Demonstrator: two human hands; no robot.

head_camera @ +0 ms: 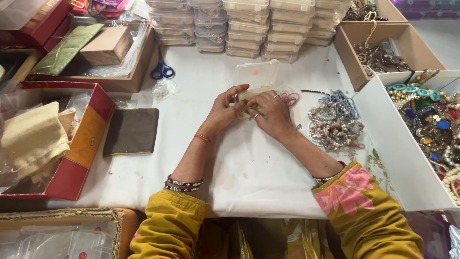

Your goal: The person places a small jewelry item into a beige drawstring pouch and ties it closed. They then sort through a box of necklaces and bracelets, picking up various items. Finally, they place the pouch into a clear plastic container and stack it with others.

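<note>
Both hands meet mid-table: the left hand (224,111) and right hand (274,114) pinch a small clear box (254,82) between them, lid up behind the fingertips, bead pile (335,125) just right.

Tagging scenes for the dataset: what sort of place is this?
Likely a jewellery packing table in a shop or workshop. Both hands work at a small clear plastic box; identical boxes are stacked behind, and a white tray holds beaded necklaces.
</note>
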